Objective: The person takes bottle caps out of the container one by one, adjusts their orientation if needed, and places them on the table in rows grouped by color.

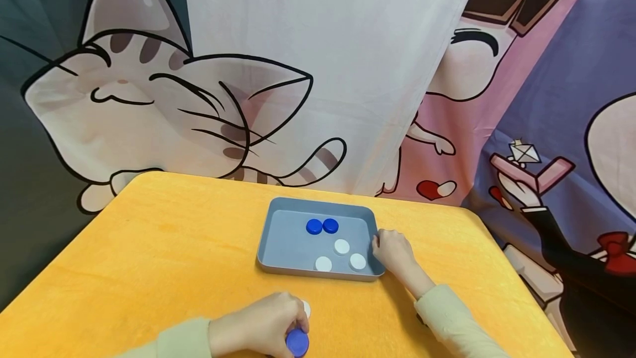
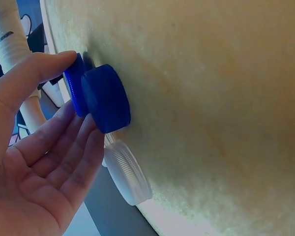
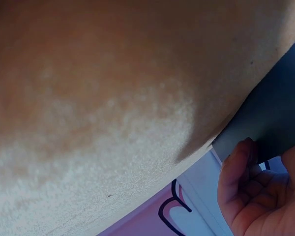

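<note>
My left hand (image 1: 268, 319) is at the front of the table, pinching a blue bottle cap (image 2: 74, 88) between thumb and fingertips. Right behind that cap, in the left wrist view, a second blue cap (image 2: 107, 98) stands against the yellow cloth, near the fingers. A white cap (image 2: 129, 174) lies beside it, partly covered by the hand in the head view. My right hand (image 1: 395, 250) grips the right wall of a grey-blue tray (image 1: 283, 236), its fingers curled over the rim. Inside the tray are two blue caps (image 1: 322, 226) and three white caps (image 1: 341, 246).
A yellow cloth (image 1: 174, 247) covers the table under the tray. Behind the far table edge hangs a curtain (image 1: 318, 26) printed with a cartoon cat and figures.
</note>
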Demonstrator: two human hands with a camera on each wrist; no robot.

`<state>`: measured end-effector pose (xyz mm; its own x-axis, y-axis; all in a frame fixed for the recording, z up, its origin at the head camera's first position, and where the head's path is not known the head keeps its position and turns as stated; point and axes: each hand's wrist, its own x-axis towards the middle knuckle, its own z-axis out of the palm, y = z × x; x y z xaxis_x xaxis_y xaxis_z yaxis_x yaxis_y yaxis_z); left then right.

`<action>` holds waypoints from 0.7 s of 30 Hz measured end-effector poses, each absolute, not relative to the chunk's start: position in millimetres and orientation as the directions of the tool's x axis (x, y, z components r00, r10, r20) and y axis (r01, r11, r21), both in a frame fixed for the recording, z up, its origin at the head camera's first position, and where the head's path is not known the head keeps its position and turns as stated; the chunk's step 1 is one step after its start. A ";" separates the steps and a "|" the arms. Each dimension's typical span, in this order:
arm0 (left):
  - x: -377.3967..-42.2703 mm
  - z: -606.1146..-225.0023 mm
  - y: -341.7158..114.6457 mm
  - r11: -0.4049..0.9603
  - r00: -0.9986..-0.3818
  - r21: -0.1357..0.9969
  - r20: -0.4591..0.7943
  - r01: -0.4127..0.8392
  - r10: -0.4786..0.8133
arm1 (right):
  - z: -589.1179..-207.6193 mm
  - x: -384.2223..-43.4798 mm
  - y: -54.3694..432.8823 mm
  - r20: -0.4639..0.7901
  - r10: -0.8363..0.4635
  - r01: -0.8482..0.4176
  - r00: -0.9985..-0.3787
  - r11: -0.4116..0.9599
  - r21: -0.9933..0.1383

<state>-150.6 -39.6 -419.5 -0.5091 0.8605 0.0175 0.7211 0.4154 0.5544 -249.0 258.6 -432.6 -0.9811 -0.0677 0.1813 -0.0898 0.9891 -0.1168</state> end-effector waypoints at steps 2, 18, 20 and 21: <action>-149.5 -419.2 -39.4 0.424 -0.512 0.567 -0.006 0.706 0.859 | -432.7 -248.7 258.6 0.192 -0.073 -0.097 -0.979 0.989 -0.114; -145.0 -421.0 -38.6 0.442 -0.527 0.557 -0.008 0.703 0.850 | -434.6 -248.8 259.1 0.212 -0.082 -0.107 -0.974 0.988 -0.109; -144.8 -420.9 -38.7 0.453 -0.535 0.566 -0.024 0.689 0.844 | -434.5 -249.1 259.1 0.209 -0.081 -0.105 -0.975 0.989 -0.106; -144.8 -421.1 -38.6 0.455 -0.537 0.566 -0.026 0.687 0.843 | -434.3 -249.1 259.1 0.207 -0.081 -0.104 -0.975 0.989 -0.106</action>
